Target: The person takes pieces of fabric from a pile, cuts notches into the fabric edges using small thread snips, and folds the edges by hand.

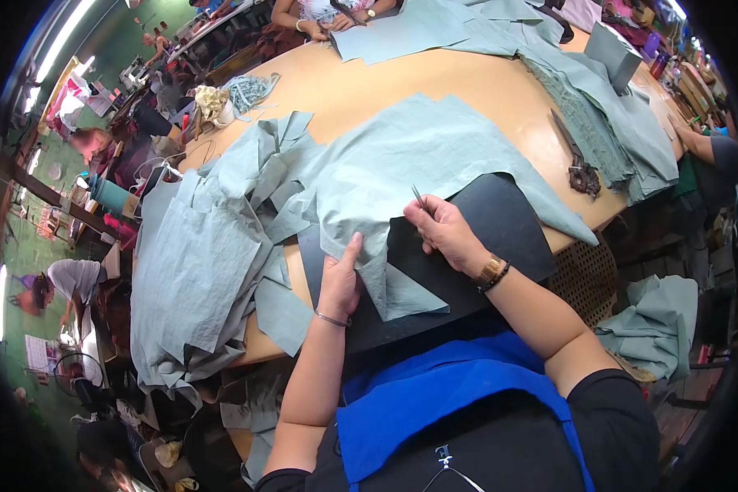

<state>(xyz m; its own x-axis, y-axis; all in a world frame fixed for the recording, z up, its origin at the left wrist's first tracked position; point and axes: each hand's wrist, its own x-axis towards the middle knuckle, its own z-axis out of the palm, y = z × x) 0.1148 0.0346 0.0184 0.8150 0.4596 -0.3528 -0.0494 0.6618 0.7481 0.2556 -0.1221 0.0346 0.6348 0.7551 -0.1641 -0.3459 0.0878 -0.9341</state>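
Observation:
A pale green fabric piece [418, 148] lies over the table and a dark board [500, 221], its near edge hanging toward me. My left hand [341, 283] grips this fabric near its lower left part, thumb on top. Just right of the fabric's edge, my right hand [447, 234] is closed around a small pointed metal tool [418, 197], its tip pointing up and away from me. What kind of tool it is cannot be made out fully.
Crumpled green fabric [205, 262] is heaped at the left. Large scissors [570, 148] lie at the right, near stacked fabric [590, 98]. Across the wooden table [484, 86], another person's hands [328, 29] touch cloth. More fabric [652, 324] hangs at the lower right.

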